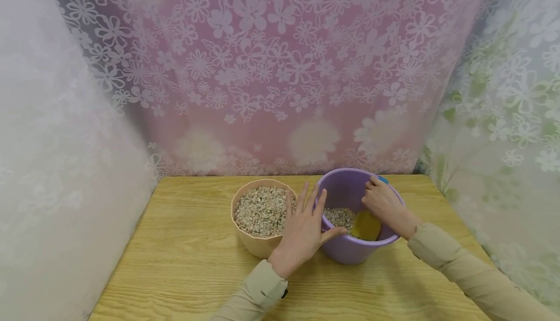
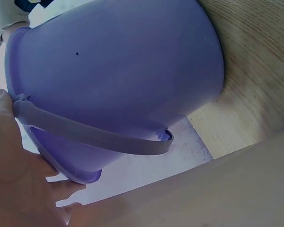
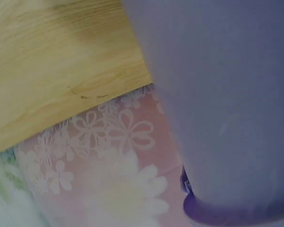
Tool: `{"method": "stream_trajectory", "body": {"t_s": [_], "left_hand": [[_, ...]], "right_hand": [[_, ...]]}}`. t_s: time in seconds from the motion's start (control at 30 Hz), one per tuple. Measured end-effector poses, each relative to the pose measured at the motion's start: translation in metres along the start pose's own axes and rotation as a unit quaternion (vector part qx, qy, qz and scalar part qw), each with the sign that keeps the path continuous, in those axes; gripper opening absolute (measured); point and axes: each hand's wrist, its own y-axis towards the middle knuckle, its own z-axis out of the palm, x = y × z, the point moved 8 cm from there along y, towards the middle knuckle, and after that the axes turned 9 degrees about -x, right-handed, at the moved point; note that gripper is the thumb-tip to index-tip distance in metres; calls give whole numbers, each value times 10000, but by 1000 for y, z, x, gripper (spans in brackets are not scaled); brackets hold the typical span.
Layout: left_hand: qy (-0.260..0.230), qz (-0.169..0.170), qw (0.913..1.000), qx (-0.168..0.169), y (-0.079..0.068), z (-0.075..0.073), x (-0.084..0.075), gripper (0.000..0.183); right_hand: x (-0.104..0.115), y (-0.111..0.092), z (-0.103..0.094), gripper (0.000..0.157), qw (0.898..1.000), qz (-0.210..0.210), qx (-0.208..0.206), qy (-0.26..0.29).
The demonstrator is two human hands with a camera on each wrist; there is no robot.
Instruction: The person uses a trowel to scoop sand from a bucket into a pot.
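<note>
A purple bucket (image 1: 350, 255) stands on the table, tilted a little, with gravel-like grains (image 1: 339, 218) at its bottom. My left hand (image 1: 302, 233) rests against the bucket's left rim, fingers spread and straight, thumb along the front edge. In the left wrist view, the left thumb (image 2: 2, 101) touches the rim beside the bucket's handle (image 2: 94, 132). Inside the bucket's mouth my right hand (image 1: 385, 204) grips a small shovel with a yellow blade (image 1: 366, 224) and a blue handle end (image 1: 383, 180). The blade's lower edge meets the grains. The right wrist view shows only the bucket's outer wall (image 3: 227, 94).
Left of the bucket, close to my left hand, stands a beige tub (image 1: 258, 245) filled nearly to the rim with similar grains (image 1: 264, 209). Both containers are on a wood-grain table (image 1: 188, 262). Floral curtains (image 1: 280, 68) hang behind and at both sides.
</note>
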Motion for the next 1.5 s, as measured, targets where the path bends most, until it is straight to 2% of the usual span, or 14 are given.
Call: {"method": "stream_trajectory", "body": {"t_s": [0.17, 0.27, 0.43, 0.67, 0.8, 1.03, 1.13, 1.27, 1.5], "left_hand": [[150, 80, 9996, -208, 0, -2, 0, 99], [231, 131, 9992, -283, 1, -3, 0, 99], [358, 86, 9992, -157, 1, -1, -1, 100], [365, 30, 9992, 129, -1, 4, -5, 101], [316, -14, 9992, 227, -1, 4, -5, 102], [463, -3, 9987, 199, 1, 1, -3, 101], [436, 43, 9989, 146, 1, -1, -3, 100], [381, 74, 9992, 63, 1, -3, -3, 98], [208, 33, 9997, 115, 0, -2, -2, 99]], "right_hand": [[6, 0, -4, 39, 9976, 100, -99, 680], [9, 4, -7, 38, 9972, 140, -151, 721], [12, 8, -13, 43, 9949, 112, -236, 977], [15, 3, -11, 48, 9868, 251, 102, 1597], [14, 0, -6, 48, 9759, 537, 391, 2078], [4, 1, -1, 41, 9426, 1330, 661, 2990], [2, 1, 2, 37, 9350, 1528, 765, 3107], [1, 0, 4, 31, 9302, 1604, 836, 3193], [-6, 0, 1, 24, 9223, 1791, 809, 3328]]}}
